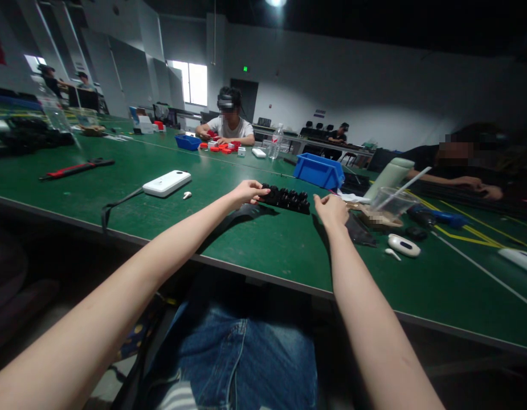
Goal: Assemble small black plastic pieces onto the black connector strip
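A black strip with rows of rounded knobs (285, 198) lies along the green table in front of me; its exact kind is not clear. My left hand (248, 192) grips its left end between thumb and fingers. Just past the right end is my right hand (331, 210), its thumb and fingers slightly apart and partly bent. A small gap shows between that hand and the strip, and nothing is visible in its fingers.
A blue bin (318, 171) stands behind my right hand. To the right are a plastic cup with a straw (393, 202), a green bottle (389, 177) and a white earbud case (403, 245). A white power bank (166, 183) lies left. People sit opposite and at right.
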